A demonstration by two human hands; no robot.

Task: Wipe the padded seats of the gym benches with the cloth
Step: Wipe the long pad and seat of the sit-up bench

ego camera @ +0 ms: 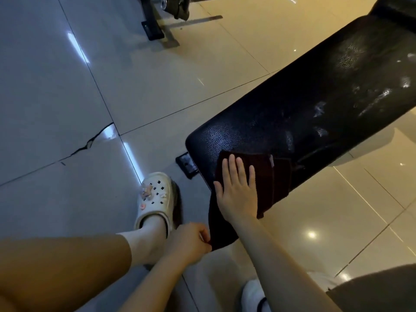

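The cloth (265,176) is pressed flat on the seat's (315,97) near end by the open right grip (237,190); its hanging corner is pinched by the left grip (191,242). The seat's long axis runs toward 2 o'clock.

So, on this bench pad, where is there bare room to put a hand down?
The bench pad is bare from the cloth up toward its far end. Its near end is crowded: the right hand presses flat on the cloth there, and the left hand pinches the cloth's hanging corner.
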